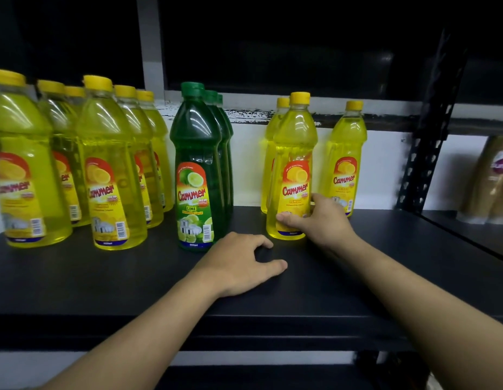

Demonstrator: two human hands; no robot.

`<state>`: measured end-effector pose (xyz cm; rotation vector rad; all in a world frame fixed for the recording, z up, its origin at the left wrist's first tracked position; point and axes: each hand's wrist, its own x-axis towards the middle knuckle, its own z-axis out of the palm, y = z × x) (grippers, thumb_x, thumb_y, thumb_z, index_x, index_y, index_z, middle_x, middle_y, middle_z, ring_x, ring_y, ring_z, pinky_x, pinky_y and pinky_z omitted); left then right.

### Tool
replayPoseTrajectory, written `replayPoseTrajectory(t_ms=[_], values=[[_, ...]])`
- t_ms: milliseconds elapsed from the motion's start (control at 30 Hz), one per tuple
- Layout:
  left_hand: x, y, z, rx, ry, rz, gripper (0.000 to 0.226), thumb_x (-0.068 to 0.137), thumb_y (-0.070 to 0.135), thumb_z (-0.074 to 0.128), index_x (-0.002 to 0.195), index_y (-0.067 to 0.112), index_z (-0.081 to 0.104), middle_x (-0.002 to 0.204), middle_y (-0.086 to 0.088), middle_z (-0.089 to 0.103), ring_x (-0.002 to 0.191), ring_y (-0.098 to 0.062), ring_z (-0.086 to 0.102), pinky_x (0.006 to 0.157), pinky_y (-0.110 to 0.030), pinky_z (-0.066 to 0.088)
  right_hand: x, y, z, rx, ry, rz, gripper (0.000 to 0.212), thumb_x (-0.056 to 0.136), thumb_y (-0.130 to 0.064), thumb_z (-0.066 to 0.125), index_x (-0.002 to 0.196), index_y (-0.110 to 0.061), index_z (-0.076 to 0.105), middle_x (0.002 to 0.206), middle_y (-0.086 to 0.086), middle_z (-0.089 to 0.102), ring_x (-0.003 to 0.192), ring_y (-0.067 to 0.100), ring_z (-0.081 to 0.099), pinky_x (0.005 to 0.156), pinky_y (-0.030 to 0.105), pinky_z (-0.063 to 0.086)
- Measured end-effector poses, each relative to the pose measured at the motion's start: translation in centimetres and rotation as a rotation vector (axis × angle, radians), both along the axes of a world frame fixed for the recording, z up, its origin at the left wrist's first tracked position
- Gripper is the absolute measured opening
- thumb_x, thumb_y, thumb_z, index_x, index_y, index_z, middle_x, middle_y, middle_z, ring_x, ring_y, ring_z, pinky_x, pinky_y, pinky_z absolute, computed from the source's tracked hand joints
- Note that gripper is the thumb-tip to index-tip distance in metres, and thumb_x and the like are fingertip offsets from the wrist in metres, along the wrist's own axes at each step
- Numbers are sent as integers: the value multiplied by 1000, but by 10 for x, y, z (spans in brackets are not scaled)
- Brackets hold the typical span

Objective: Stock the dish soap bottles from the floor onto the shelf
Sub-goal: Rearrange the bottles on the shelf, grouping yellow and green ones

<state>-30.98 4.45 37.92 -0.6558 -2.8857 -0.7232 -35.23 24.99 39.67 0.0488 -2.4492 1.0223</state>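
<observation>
Of the two hands, only the right hand [320,220] is working. It grips a lemon bottle [292,153] low down, thumb laid across the foot of the label and fingers curled round the right side. The left hand [244,260] lies palm-down on the dark shelf [104,280], its fingers loosely bent and holding nothing.

The gripped bottle stands upright on the shelf, its base on the board, cap up and label facing out. It is straight ahead of the right arm, and beyond and to the right of the left hand. The left hand is near it but clear of it, in front of the gap between it and the front lime bottle [195,164].

A second lemon bottle [273,142] stands close behind the gripped one, though whether the two touch I cannot tell. A third lemon bottle [346,153] stands to the right and further back, partly hidden at its foot by the right hand. Far left, the larger yellow bottles [109,164] fill their rows.

The bottle looks as good as placed, so I judge that what remains is to square it with its row and let go. That falls to the right hand. With the long axis vertical and the grip so low, a push backward should slide it rather than tip it — the bottle behind leaves little room. The floor is out of sight, so what is left to stock I cannot say
</observation>
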Motion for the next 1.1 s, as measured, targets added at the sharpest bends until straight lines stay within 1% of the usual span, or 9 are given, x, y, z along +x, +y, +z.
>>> replayPoseTrajectory(t_ms=[100, 233, 467, 700, 833, 900, 967, 1000, 1100], values=[[3, 0, 2, 2, 8, 0, 58, 83, 70, 59, 133, 41, 58, 141, 11, 55, 129, -11, 47, 99, -28, 41, -11, -2, 2, 52, -37, -52, 70, 69, -62, 78, 119, -18, 59, 113, 2, 68, 104, 21, 62, 78, 30, 48], [4, 1, 3, 2, 3, 4, 58, 83, 70, 59, 133, 41, 59, 140, 10, 56, 128, -12, 49, 98, -28, 42, -23, -7, 6, 78, -76, -105, 74, 70, -64, 76, 121, -14, 58, 118, 6, 66, 107, 25, 61, 78, 32, 48], [5, 1, 3, 12, 8, 3, 57, 83, 69, 60, 133, 40, 59, 138, 8, 56, 127, -13, 49, 100, -30, 43, -28, -18, 8, 61, -96, -162, 77, 72, -63, 75, 126, -12, 54, 123, 9, 63, 111, 27, 60, 77, 31, 45], [8, 0, 5, 26, -3, 8, 57, 82, 69, 61, 131, 40, 60, 138, 9, 57, 127, -13, 50, 99, -29, 43, -24, -19, 0, 45, -47, -149, 76, 73, -63, 75, 125, -12, 54, 121, 8, 64, 110, 26, 60, 77, 30, 45], [9, 0, 5, 40, -7, 15, 55, 82, 68, 62, 129, 41, 62, 137, 8, 58, 126, -12, 51, 99, -28, 43, -22, -8, 9, 102, -100, -86, 78, 67, -58, 82, 127, -16, 55, 121, 4, 66, 108, 23, 62, 81, 31, 48], [8, 0, 4, 38, -10, 16, 55, 82, 68, 62, 129, 41, 62, 137, 8, 57, 127, -12, 50, 100, -28, 42, -21, 6, 19, 159, -195, -9, 78, 67, -45, 87, 131, -16, 54, 123, 2, 65, 107, 20, 62, 87, 32, 50], [6, 0, 4, 40, -11, 14, 55, 81, 69, 62, 129, 41, 61, 138, 8, 56, 128, -12, 49, 100, -28, 42, -21, 22, 26, 198, -217, 36, 68, 72, -30, 86, 132, -16, 56, 122, 0, 67, 103, 15, 62, 88, 30, 50], [6, 0, 3, 39, -12, 11, 55, 82, 69, 62, 129, 41, 61, 139, 10, 55, 129, -11, 49, 100, -27, 41, -21, 31, 28, 214, -163, 17, 58, 76, -25, 81, 129, -15, 60, 119, -1, 69, 102, 14, 63, 88, 28, 50], [4, 0, 2, 43, -9, 0, 55, 82, 68, 62, 129, 41, 61, 139, 15, 55, 128, -8, 48, 98, -25, 39, -26, 56, 27, 175, 145, -188, 25, 82, -18, 65, 106, -16, 71, 98, -2, 72, 96, 19, 65, 81, 24, 45]])
